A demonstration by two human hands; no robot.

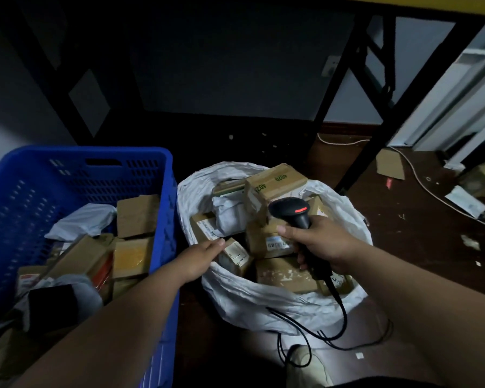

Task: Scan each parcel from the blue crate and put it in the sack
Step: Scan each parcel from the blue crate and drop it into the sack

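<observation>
Both bare forearms fill the foreground. From the head view, the right hand (317,242) grips a black corded handheld scanner (297,214) over the white plastic sack (252,298); the left hand (199,259), fingers loosely extended and holding nothing, hovers at the sack's rim. Brown cardboard parcels (136,217) remain in the blue perforated plastic crate (163,191). They look light and stiff, best pinched across opposite edges. Labels are blurred; lower parcels lie hidden.

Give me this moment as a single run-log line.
left hand: empty, over sack rim | right hand: grips scanner over sack | blue crate: parcels remain
</observation>
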